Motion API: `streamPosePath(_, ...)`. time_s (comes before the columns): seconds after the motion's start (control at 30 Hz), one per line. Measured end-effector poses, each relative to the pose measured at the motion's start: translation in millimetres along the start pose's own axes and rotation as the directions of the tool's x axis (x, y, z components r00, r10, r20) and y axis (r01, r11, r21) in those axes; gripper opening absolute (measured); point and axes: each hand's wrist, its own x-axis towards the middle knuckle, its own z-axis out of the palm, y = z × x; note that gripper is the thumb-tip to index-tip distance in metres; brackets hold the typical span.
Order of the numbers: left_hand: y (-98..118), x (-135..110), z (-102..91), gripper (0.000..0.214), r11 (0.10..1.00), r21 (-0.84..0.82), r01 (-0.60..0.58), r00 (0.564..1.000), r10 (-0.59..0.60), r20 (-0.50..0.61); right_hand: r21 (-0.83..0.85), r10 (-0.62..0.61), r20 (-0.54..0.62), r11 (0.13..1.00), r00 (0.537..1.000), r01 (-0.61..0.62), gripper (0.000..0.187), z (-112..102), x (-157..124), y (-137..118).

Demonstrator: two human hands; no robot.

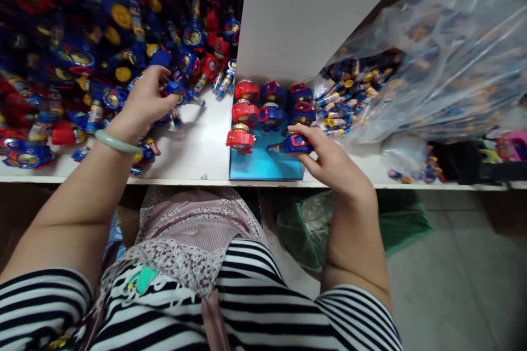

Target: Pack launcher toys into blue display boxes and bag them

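In the head view my right hand [331,163] grips a blue toy with a red-rimmed window [297,143], its thumb and fingers on the toy's right side. That toy is over the front of a blue display box [265,167]. Red toys [240,138] stand in the box's left column, with blue toys [272,114] in the middle and right columns. My left hand [144,98] is at the edge of a heap of loose toys [111,55]. Its thumb and fingers are closed around a small blue toy [175,89], partly hidden by the hand.
A grey-white panel [304,11] rises behind the box. To the right, small candy-like tubes [349,88] spill from a large clear plastic bag [448,55]. The white worktop [197,145] ends at a front edge near my body. A green bag [296,230] lies below.
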Motion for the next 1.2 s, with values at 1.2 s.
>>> streamPosePath(1.2,90,-87,-27.7,0.029,0.698,-0.66,-0.276,0.82,0.529,0.217,0.02,-0.08,0.199,0.997,0.977,0.078,0.051,19,39,2)
